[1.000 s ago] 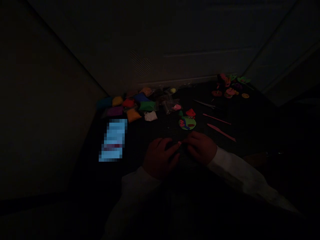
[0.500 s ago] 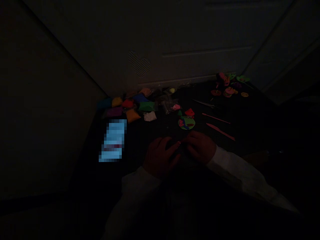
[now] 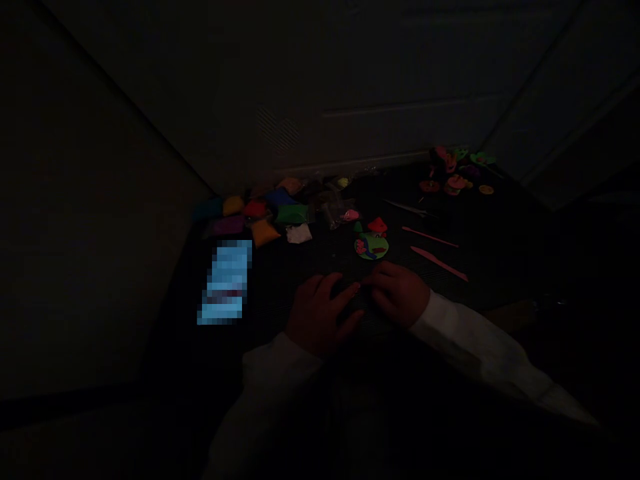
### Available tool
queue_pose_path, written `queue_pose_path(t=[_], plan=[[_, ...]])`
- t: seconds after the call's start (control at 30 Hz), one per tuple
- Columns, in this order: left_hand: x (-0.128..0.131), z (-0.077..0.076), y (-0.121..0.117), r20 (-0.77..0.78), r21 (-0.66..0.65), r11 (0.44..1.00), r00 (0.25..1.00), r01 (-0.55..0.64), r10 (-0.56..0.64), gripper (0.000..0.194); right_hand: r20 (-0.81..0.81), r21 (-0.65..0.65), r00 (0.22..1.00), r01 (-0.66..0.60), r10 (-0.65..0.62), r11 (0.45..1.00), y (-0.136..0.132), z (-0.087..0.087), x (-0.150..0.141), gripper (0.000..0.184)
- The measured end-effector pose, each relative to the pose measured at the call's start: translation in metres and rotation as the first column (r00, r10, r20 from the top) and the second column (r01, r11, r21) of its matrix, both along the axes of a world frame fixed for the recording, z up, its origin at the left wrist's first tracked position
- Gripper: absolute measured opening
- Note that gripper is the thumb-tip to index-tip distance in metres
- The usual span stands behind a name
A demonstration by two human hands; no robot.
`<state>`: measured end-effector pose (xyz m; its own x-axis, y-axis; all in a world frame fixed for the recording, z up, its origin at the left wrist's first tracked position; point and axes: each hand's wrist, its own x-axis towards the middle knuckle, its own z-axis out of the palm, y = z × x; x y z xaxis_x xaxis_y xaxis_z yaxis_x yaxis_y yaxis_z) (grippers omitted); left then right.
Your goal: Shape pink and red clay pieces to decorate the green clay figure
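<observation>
A: How were the hands placed?

B: Low over the dark surface (image 3: 315,259). The left hand (image 3: 320,319) was spread, its thumb apart from the fingers. The right hand (image 3: 399,293) was between 2 and 3 o'clock from it, fingers curled close together.

A: Pinching something?

B: I couldn't tell. Its fingertips were just beside the left index fingertip, which looked pinkish, but it was too dark to make out more.

A: And the green disc (image 3: 381,244)?

B: On the surface, just past 12 o'clock from the gap between the hands, near the right one. It bore a blue strip (image 3: 370,254), with a pink shape (image 3: 361,247) toward its 9 o'clock. A red-topped piece (image 3: 378,225) stood at its 12 o'clock edge, a small green piece (image 3: 358,227) near its 11.

A: What lay farther out from that gap?

B: A pink knife-shaped tool (image 3: 439,263) between 2 and 3 o'clock, a thin pink stick (image 3: 430,237) at 2, scissors (image 3: 407,207) at 1. Colored packets, a green one (image 3: 293,214) among them, were around 10 o'clock, and a pixelated bright screen (image 3: 226,281) glowed at 9.
</observation>
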<state>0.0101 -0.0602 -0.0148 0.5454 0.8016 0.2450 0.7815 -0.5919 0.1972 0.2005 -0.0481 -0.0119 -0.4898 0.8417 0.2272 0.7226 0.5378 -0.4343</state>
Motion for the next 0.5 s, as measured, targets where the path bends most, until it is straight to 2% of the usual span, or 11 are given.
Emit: queue_pose_path(t=[0.5], plan=[[0.0004,-0.0003,-0.0008,-0.015,-0.015,1.0,1.0,-0.006,0.006,0.046,-0.038,-0.002,0.999,0.004,-0.004,1.0,0.0002,-0.0003,0.0,0.026]])
